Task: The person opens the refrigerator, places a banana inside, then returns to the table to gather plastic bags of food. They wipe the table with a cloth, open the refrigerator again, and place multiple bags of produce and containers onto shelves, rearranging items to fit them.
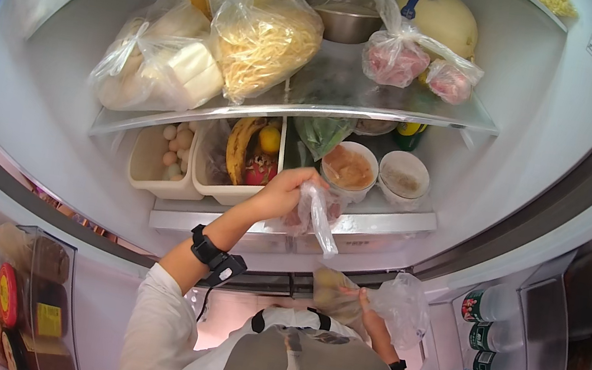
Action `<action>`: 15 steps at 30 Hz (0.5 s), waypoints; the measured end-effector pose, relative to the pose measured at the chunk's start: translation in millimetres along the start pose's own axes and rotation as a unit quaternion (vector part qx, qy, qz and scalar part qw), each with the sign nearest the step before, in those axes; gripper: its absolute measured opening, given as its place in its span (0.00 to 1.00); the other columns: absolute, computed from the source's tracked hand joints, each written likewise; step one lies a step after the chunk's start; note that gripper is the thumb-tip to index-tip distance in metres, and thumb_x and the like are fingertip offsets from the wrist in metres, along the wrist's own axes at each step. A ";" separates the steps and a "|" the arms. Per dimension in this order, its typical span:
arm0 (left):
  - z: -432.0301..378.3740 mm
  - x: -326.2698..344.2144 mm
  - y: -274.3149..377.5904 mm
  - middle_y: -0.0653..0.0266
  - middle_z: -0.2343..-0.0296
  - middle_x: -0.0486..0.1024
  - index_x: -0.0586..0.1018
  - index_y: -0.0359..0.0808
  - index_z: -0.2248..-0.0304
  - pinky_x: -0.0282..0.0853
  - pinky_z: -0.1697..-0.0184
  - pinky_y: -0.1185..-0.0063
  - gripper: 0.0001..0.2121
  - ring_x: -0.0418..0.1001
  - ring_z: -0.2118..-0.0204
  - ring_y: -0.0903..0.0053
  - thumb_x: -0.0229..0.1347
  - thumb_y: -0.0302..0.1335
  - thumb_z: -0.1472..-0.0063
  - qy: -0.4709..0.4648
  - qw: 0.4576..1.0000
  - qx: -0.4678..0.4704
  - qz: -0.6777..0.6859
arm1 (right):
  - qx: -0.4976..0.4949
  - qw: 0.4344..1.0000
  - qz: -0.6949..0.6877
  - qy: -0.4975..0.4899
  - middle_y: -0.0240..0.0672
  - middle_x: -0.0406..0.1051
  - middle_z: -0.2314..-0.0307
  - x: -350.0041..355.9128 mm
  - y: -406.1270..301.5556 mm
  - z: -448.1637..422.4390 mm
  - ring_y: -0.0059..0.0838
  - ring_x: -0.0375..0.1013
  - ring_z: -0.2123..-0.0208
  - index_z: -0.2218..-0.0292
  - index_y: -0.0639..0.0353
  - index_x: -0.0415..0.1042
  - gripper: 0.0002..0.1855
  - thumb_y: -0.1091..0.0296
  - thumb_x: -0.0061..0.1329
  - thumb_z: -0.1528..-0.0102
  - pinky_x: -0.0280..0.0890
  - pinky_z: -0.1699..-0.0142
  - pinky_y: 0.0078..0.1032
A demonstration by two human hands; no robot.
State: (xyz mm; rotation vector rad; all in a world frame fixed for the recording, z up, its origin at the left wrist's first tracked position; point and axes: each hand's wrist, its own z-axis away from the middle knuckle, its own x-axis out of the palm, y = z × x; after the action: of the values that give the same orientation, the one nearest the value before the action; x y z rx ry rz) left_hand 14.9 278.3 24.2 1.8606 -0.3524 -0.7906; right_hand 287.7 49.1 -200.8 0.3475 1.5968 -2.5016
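Note:
My left hand [284, 192] is closed on the gathered top of a clear plastic bag [319, 212] with something reddish inside, in front of the refrigerator's lower shelf. Lower right, my right hand [369, 310] grips a second plastic bag [336, 291] that holds yellowish round items. Just beyond my left hand are a white bowl of pinkish food [349, 167] and another covered bowl [403, 177]. Left of it, a white bin [225, 192] contains bananas [241, 147], a yellow fruit and a dragon fruit [261, 171]. Eggs [177, 149] lie in the neighbouring bin.
The upper glass shelf [308, 110] carries bagged noodles [266, 44], bagged white blocks [189, 72], a metal bowl [342, 18], bagged meat [394, 58] and a pale melon [443, 22]. Open doors flank me, with jars [7, 295] at left and bottles [491, 306] at right. A drawer front [376, 227] runs below.

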 end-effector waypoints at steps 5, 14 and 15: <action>3.2 13.0 3.1 0.57 0.60 0.70 0.69 0.33 0.66 0.51 0.40 0.63 0.15 0.68 0.54 0.62 0.50 0.13 0.58 0.061 0.917 0.141 -0.367 | 0.055 0.998 0.034 -0.002 0.42 0.68 0.54 -3.5 -67.6 32.0 0.35 0.63 0.51 0.55 0.60 0.72 0.38 0.33 0.27 0.42 0.50 0.42 0.26; 29.1 36.1 31.6 0.46 0.49 0.59 0.64 0.31 0.50 0.59 0.47 0.64 0.33 0.60 0.47 0.53 0.56 0.20 0.60 0.069 0.865 0.114 -0.483 | 0.127 0.991 0.039 -0.018 0.47 0.64 0.50 -3.5 -44.7 22.7 0.37 0.59 0.47 0.51 0.60 0.69 0.40 0.32 0.27 0.42 0.48 0.41 0.26; 30.2 36.5 30.4 0.47 0.51 0.61 0.65 0.32 0.50 0.60 0.49 0.64 0.32 0.62 0.49 0.54 0.56 0.20 0.60 0.079 0.867 0.100 -0.481 | 0.124 0.991 0.054 -0.008 0.47 0.64 0.51 -0.6 -52.7 25.5 0.37 0.59 0.47 0.51 0.60 0.69 0.39 0.32 0.26 0.42 0.49 0.41 0.26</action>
State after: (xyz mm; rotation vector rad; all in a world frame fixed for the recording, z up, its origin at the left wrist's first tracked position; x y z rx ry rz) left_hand 25.3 223.4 31.0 2.2646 0.6993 -1.2662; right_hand 272.1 48.1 -144.4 0.4305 1.2257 -2.6148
